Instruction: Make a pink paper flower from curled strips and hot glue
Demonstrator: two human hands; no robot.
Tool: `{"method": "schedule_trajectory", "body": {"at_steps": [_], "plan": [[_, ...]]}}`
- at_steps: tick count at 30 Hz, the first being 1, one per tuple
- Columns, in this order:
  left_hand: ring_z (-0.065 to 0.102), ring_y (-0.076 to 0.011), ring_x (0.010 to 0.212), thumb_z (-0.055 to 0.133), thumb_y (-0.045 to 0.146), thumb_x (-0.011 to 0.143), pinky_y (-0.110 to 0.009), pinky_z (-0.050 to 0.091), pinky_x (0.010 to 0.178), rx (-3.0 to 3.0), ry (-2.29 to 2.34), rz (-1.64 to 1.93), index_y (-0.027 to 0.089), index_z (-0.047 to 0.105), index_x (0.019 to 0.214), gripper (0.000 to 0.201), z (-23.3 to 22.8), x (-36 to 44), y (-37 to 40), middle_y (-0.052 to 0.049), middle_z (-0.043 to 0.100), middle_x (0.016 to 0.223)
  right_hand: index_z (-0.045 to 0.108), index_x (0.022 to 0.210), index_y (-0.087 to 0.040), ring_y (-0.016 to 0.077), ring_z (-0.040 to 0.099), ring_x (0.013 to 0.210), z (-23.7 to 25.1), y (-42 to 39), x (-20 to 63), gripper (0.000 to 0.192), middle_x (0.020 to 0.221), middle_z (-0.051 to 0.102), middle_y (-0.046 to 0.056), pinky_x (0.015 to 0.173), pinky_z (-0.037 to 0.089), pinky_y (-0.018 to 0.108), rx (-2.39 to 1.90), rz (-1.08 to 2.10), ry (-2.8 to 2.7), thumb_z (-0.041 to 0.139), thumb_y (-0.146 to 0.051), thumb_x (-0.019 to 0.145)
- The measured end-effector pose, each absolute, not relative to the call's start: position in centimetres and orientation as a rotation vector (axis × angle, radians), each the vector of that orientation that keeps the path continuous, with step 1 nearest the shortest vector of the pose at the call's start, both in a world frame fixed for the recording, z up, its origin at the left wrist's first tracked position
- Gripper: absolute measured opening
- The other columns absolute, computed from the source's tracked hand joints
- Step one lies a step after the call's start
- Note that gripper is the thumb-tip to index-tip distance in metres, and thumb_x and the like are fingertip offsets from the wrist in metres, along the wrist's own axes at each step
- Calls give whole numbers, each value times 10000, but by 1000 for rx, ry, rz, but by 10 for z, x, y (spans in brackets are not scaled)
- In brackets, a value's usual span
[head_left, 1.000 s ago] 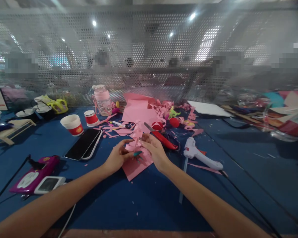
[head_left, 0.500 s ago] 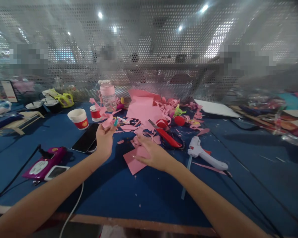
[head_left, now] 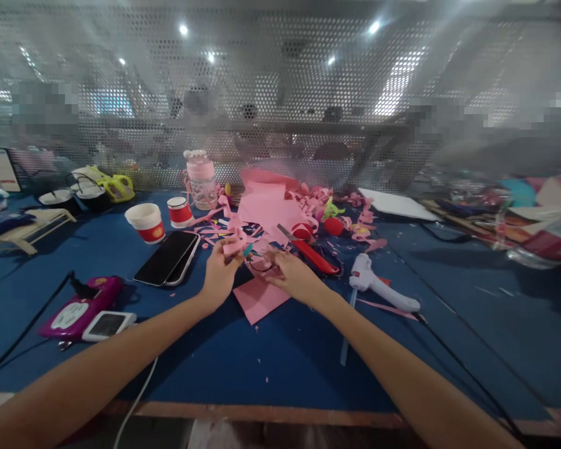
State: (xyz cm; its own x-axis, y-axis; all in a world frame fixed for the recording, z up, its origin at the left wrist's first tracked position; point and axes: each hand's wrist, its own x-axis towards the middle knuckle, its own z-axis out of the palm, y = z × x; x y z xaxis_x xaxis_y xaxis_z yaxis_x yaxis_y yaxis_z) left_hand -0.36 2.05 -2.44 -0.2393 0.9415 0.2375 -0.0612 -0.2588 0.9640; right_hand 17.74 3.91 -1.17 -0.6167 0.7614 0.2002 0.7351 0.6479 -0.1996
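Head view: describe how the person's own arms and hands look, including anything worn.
Both forearms are bare up to the frame edge, with no sleeves in view. The left hand and right hand wear no gloves; no watch, bracelet or ring is discernible. Fingernail detail is too blurred to tell.

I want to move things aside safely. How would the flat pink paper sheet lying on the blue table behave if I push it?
The flat pink paper sheet looks thin, so it would probably slide easily on the blue table, and likely bend or crease rather than stay stiff.

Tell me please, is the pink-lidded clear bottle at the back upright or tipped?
Upright: the pink-lidded clear bottle stands on its base on the blue table, lid on top.
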Motion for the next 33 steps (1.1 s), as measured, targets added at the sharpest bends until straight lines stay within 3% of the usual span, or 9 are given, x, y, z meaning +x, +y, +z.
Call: {"method": "schedule_trajectory", "body": {"at_steps": [3, 10, 15, 21, 24, 29, 31, 33], "plan": [[656, -168, 750, 667, 284, 657, -315, 489, 749, 1220, 1194, 1605, 174, 511, 978, 373, -26, -5, 21, -48, 666, 899, 488, 1209, -103, 238, 445, 1200, -10, 46, 172, 411, 1278, 500, 158, 1001, 327, 380, -1217, 85, -2659, 507, -225, 817], [657, -186, 729, 624, 225, 688, -316, 500, 698, 1232, 1198, 1560, 171, 490, 1023, 365, -26, -9, 22, -38, 683, 757, 614, 1035, -155, 233, 522, 1101, 4, 58, 153, 291, 1186, 580, 124, 978, 324, 378, -1145, 91, -2806, 522, -116, 762], [655, -181, 712, 634, 229, 681, -294, 497, 679, 1228, 1188, 1570, 171, 494, 987, 341, -21, -7, 18, -26, 676, 721, 634, 1021, -148, 236, 606, 935, 1, 63, 151, 324, 988, 670, 135, 845, 430, 339, -1237, 131, -2670, 510, -84, 729], [664, -174, 727, 625, 305, 708, -295, 499, 700, 1210, 1126, 1624, 183, 462, 970, 332, -19, -7, 17, -29, 679, 756, 574, 1133, -153, 200, 610, 972, 12, 65, 167, 349, 1109, 633, 101, 814, 472, 317, -1290, 133, -2288, 353, -222, 872], [659, -164, 730, 614, 338, 721, -296, 498, 701, 1184, 1142, 1674, 194, 431, 969, 340, -22, -8, 21, -30, 678, 776, 567, 1146, -133, 217, 608, 965, 21, 56, 180, 364, 1092, 633, 122, 836, 463, 354, -1322, 69, -2143, 356, -256, 876], [653, -165, 713, 626, 336, 714, -275, 495, 647, 1186, 1184, 1670, 193, 443, 963, 340, -23, -8, 24, -26, 671, 744, 658, 1021, -157, 265, 565, 1010, 26, 26, 192, 304, 1058, 646, 127, 878, 430, 403, -1361, -155, -2526, 457, -265, 820], [656, -166, 721, 627, 328, 714, -276, 497, 658, 1193, 1179, 1667, 194, 447, 961, 334, -23, -7, 24, -20, 663, 739, 638, 1062, -140, 294, 524, 1078, 26, 14, 193, 409, 1112, 625, 134, 911, 408, 416, -1299, -127, -2703, 504, -414, 790], [658, -169, 731, 625, 322, 716, -283, 498, 674, 1204, 1175, 1663, 193, 450, 963, 329, -23, -7, 23, -19, 658, 743, 530, 1211, -105, 337, 429, 1181, 26, 5, 190, 633, 1250, 530, 155, 970, 343, 466, -1195, -154, -2758, 533, -523, 736]]}}
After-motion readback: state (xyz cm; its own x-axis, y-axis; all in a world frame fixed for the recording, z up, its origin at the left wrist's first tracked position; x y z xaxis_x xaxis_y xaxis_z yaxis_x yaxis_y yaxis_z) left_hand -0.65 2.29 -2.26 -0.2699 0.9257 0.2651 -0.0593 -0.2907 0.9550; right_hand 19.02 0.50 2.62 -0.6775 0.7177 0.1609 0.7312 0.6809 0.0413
